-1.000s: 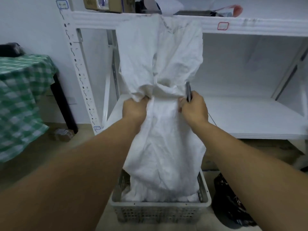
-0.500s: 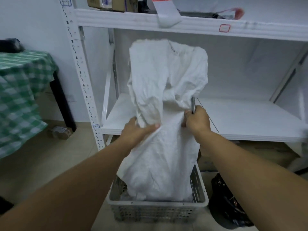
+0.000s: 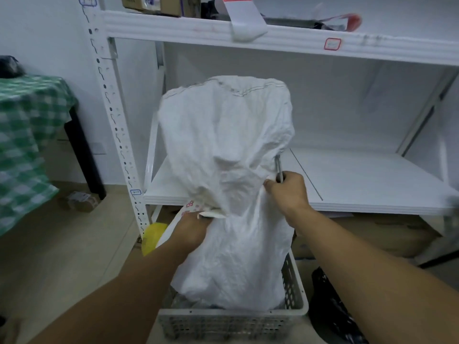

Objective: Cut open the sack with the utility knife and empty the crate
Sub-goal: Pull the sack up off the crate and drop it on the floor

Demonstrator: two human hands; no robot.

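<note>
Currently the sack (image 3: 228,150) stands slumped in the grey crate (image 3: 231,321) on the floor, before the white shelf (image 3: 372,180). Of the hands, the left hand (image 3: 192,232) clutches a fold of it; the right hand (image 3: 289,191) grips its other side together with the utility knife (image 3: 278,168), held upright.

crate (image 3: 231,314) contents: hidden by sack (image 3: 223,135) | utility knife (image 3: 278,167): mostly inside right hand (image 3: 289,192)

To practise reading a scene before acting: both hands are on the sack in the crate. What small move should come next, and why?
Probably free the right hand from the cloth, keeping the utility knife, while the left hand steadies the sack. The sack stands in the crate, its stitched top seam looks closed, and the knife hand also grips cloth.
</note>
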